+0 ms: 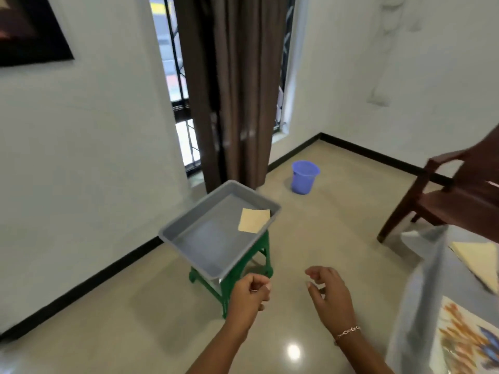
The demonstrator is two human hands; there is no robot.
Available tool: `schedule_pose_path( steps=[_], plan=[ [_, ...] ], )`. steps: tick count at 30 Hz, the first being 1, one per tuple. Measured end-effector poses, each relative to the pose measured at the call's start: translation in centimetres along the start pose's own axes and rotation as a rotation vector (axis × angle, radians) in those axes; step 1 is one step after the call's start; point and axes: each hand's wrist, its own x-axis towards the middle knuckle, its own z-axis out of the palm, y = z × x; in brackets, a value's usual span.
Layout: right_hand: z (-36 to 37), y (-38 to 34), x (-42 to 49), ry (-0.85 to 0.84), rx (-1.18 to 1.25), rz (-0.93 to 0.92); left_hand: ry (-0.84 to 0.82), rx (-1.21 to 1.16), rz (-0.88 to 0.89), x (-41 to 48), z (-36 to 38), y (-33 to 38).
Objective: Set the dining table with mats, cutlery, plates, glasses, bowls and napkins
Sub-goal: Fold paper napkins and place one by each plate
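A grey tray (194,238) rests on a green plastic stool (232,282) in the middle of the floor. One folded cream napkin (254,220) lies in the tray's far right corner. My left hand (249,291) hovers just in front of the tray's near corner, fingers curled in, holding nothing I can see. My right hand (328,288) hangs to the right of it over the floor, fingers loosely curled and empty. At the right edge the dining table (421,306) shows a grey cloth, a patterned mat (464,344) and a cream napkin (479,261).
A brown wooden chair (453,201) stands at the right, behind the table corner. A blue bucket (304,176) sits on the floor near the brown curtain (232,90) and window. White walls close the left and back sides.
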Motion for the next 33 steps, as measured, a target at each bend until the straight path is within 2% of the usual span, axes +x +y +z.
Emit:
schedule_pose_path(
  steps=[7,10,13,19,21,23,27,30,33],
  plan=[
    [9.3,-0.8,11.0,-0.162,0.112,0.213,0.086,0.045,-0.065,11.5,-7.1,1.8],
    [12.1,-0.6,15.4,-0.270,0.118,0.372,0.075,0.077,-0.163,15.9,-9.0,2.9],
    [14.5,-0.2,20.9,-0.361,0.131,0.482,0.054,0.075,-0.186,21.0,-10.8,4.4],
    [20.3,1.4,30.4,-0.403,0.099,0.643,0.020,0.120,-0.272,30.7,-13.4,5.4],
    [22.7,2.0,32.8,-0.445,0.036,0.680,-0.005,0.136,-0.333,34.4,-13.9,5.1],
    [24.8,2.5,34.7,-0.563,-0.104,0.722,-0.034,0.164,-0.388,38.3,-14.0,4.7],
    [29.0,4.6,37.9,-0.696,-0.258,0.788,-0.178,0.238,-0.425,45.9,-14.1,4.1],
    [32.2,6.9,40.0,-0.720,-0.301,0.864,-0.237,0.294,-0.443,50.9,-14.1,2.4],
    [35.1,9.2,41.8,-0.644,-0.353,0.932,-0.293,0.326,-0.463,54.4,-14.6,0.3]
  ],
)
